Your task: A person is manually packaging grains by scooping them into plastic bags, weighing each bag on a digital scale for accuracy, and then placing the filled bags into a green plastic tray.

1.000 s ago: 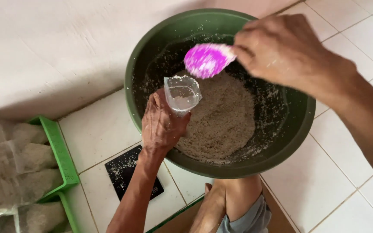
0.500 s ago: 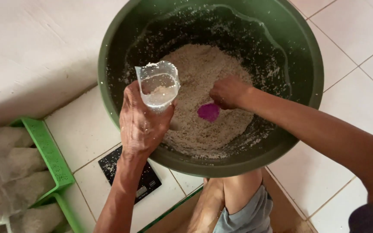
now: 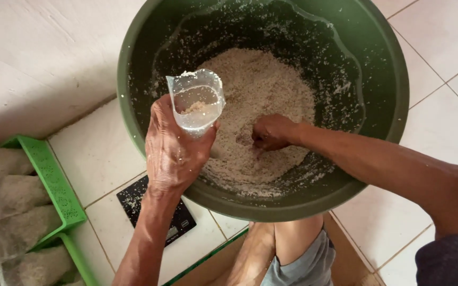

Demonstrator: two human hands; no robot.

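The left hand (image 3: 173, 151) grips a clear, floppy plastic bag (image 3: 196, 100) over a large green plastic basin (image 3: 398, 100); the right hand (image 3: 272, 132), fisted, digs into pale grain (image 3: 261, 85). The bag's mouth could fold, spilling grain.

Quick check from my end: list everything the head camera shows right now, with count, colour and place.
Round plastic basin: one, dark green, on the tiled floor, top centre.
Pale grainy mash: one heap, off-white, inside the basin, smeared on its walls.
Small clear plastic bag: one, transparent, a little mash inside, held open over the basin.
Flat digital scale: one, black, on the floor beside the basin's lower left rim.
Perforated plastic crate: one, bright green, far left.
Filled clear packs: several, whitish, in the crate.
White floor tiles: many.
Left hand: grips the bag.
Right hand: closed, dug into the mash.
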